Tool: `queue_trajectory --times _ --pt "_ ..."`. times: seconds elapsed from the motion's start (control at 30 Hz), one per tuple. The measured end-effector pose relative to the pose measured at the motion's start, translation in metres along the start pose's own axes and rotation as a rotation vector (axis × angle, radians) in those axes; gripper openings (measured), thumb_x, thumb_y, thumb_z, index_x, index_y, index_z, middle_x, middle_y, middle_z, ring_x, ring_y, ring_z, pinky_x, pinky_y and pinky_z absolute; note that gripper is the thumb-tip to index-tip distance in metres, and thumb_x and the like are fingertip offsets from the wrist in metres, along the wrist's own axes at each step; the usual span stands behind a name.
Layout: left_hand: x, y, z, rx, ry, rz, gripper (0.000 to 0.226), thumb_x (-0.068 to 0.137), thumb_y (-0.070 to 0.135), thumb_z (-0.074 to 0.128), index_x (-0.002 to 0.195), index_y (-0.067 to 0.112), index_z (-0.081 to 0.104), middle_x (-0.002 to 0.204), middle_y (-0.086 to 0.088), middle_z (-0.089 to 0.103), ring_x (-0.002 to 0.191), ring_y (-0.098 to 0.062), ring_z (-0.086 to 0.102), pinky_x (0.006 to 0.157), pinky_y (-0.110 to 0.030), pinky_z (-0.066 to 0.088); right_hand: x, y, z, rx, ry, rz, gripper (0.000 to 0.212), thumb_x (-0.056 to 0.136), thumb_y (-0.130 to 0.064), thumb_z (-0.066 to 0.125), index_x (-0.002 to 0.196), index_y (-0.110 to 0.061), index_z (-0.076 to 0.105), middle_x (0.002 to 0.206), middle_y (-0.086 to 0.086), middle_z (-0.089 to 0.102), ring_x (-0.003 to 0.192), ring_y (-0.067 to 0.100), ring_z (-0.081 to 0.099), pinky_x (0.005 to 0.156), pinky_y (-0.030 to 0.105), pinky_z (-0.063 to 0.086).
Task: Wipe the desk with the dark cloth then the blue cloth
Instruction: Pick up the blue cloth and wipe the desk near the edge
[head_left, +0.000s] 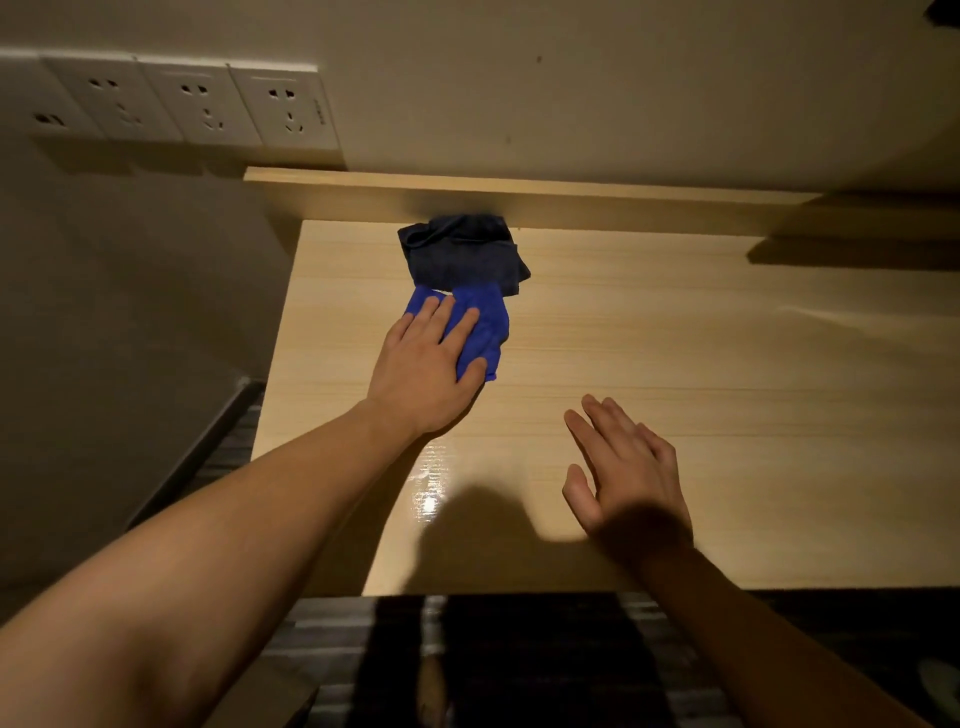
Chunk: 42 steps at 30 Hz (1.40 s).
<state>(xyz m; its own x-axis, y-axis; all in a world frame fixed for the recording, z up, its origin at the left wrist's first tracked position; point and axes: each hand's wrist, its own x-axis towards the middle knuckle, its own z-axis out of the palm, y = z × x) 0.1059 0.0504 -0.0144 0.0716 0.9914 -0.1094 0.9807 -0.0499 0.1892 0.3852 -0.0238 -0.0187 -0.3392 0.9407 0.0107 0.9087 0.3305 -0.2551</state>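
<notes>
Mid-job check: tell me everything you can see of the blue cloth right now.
The blue cloth is a bright blue, soft, towel-like rag, crumpled rather than spread flat, lying on the pale wood-grain desk toward its back left. The left hand presses flat on it, fingers spread, covering its left part. Its far edge meets the dark cloth, bunched against the desk's back panel.

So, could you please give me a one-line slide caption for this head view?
Left hand presses the bright blue cloth on the pale wooden desk, beside the crumpled dark cloth; right hand open.
</notes>
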Motion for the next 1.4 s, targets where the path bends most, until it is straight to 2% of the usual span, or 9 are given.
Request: queue_trajectory --times 0.2,0.47,0.73,0.9,1.03,1.1,1.17,1.27,1.4 --pt "-0.040 0.019 0.006 -0.013 0.011 -0.053 0.076 0.103 0.063 0.022 0.170 0.028 0.024 0.178 -0.008 0.020 0.165 -0.026 0.012 0.131 -0.042 0.006 -0.002 0.000 -0.002 -0.024 -0.038 0.005 0.060 0.099 -0.043 0.044 0.157 -0.030 0.040 0.170 -0.006 0.027 0.158 0.011 0.015 0.122 0.039 0.016" --pt "-0.124 0.051 0.023 -0.025 0.028 -0.102 0.074 0.103 0.062 0.024 0.170 0.031 0.026 0.178 -0.006 0.020 0.165 -0.023 0.012 0.132 -0.042 0.005 -0.004 0.001 -0.001 -0.001 0.000 -0.012 0.059 0.099 -0.042 0.045 0.155 -0.028 0.044 0.168 -0.002 0.033 0.157 0.015 0.022 0.120 0.040 0.019" --pt "-0.191 0.076 0.037 -0.041 0.014 -0.133 0.076 0.099 0.065 0.015 0.169 0.037 0.024 0.178 -0.003 0.018 0.165 -0.021 0.009 0.132 -0.041 0.005 -0.005 0.003 -0.005 0.002 -0.051 -0.026 0.062 0.101 -0.049 0.039 0.160 -0.030 0.037 0.170 -0.003 0.028 0.158 0.016 0.018 0.123 0.043 0.017" --pt "-0.219 0.090 0.043 -0.032 0.029 -0.124 0.075 0.101 0.061 0.015 0.165 0.030 0.038 0.173 -0.003 0.034 0.162 -0.022 0.025 0.131 -0.042 0.017 -0.001 0.013 -0.018 0.056 -0.180 -0.085 0.062 0.104 -0.052 0.044 0.161 -0.032 0.032 0.172 -0.003 0.020 0.159 0.019 0.012 0.125 0.047 0.014" --pt "-0.242 0.097 0.041 -0.186 0.133 -0.066 0.060 0.102 0.052 0.037 0.142 0.020 0.069 0.150 -0.004 0.064 0.140 -0.025 0.058 0.116 -0.042 0.043 -0.009 0.037 -0.031 -0.029 -0.203 -0.127 0.067 0.102 -0.062 0.040 0.162 -0.036 0.028 0.173 -0.005 0.018 0.159 0.020 0.012 0.124 0.049 0.015" --pt "-0.246 0.105 0.029 -0.335 0.107 -0.050 0.051 0.101 0.051 0.041 0.124 0.021 0.076 0.126 0.000 0.075 0.118 -0.021 0.065 0.099 -0.036 0.048 -0.010 0.056 -0.038 -0.057 -0.180 -0.093 0.071 0.099 -0.069 0.037 0.162 -0.038 0.027 0.173 -0.005 0.017 0.160 0.019 0.010 0.124 0.049 0.014" --pt "-0.240 0.112 0.011 -0.512 0.047 -0.047 0.048 0.098 0.054 0.041 0.103 0.019 0.073 0.097 0.001 0.071 0.092 -0.021 0.062 0.080 -0.037 0.043 -0.008 0.077 -0.043 -0.082 -0.169 -0.055 0.077 0.094 -0.077 0.030 0.162 -0.041 0.024 0.173 -0.006 0.014 0.160 0.018 0.008 0.123 0.052 0.012" --pt "-0.199 0.115 -0.022 -0.728 0.090 -0.115 0.053 0.090 0.060 0.042 0.101 0.018 0.072 0.094 -0.001 0.069 0.086 -0.015 0.060 0.077 -0.036 0.043 -0.009 0.093 -0.041 -0.112 -0.161 -0.049 0.079 0.093 -0.083 0.022 0.162 -0.046 0.015 0.174 -0.010 0.006 0.160 0.016 0.002 0.123 0.053 0.010" --pt "-0.103 0.102 -0.050 -0.648 0.208 -0.119 0.030 0.101 0.040 0.050 0.095 0.016 0.067 0.091 -0.006 0.066 0.084 -0.024 0.058 0.072 -0.037 0.039 -0.011 0.093 -0.032 -0.131 -0.122 -0.046 0.077 0.095 -0.082 0.021 0.163 -0.046 0.013 0.174 -0.012 0.005 0.160 0.014 0.000 0.123 0.052 0.010"
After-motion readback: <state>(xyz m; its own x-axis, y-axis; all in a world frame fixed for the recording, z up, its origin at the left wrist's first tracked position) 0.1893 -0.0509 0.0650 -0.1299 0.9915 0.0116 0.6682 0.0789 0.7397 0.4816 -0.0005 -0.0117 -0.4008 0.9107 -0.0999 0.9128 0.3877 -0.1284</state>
